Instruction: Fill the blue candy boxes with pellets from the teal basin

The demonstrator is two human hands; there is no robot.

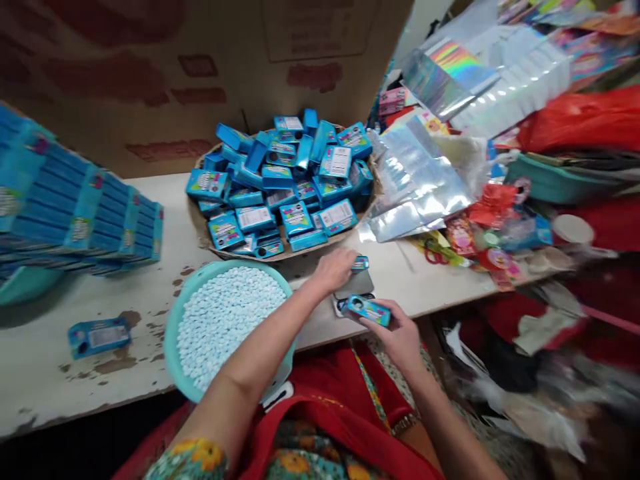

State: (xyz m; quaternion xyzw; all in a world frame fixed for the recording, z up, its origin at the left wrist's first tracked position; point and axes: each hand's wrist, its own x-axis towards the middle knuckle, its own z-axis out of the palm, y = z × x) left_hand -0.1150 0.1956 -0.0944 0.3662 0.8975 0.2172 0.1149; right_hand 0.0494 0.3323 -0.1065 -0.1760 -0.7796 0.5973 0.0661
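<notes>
My left hand (334, 270) reaches across the teal basin with its fingers closed at a small blue box (360, 263). This box is at the back of a small grey digital scale (361, 285), and my fingers partly hide it. Nearer to me, my right hand (400, 331) grips another blue printed box (369, 311) by its right end, over the front of the scale. Under my left forearm stands the teal basin (173, 340), filled with pale blue tablet candies (227, 313). Behind the hands, a cardboard tray (200, 230) holds a heap of blue boxes (295, 180).
On the left are stacked rows of blue boxes (85, 193) and one loose blue box (100, 335). A large cardboard carton (210, 73) walls off the back. Silvery sheets (425, 180), red scissors (436, 253) and mixed packaging crowd the right side of the white table (175, 200).
</notes>
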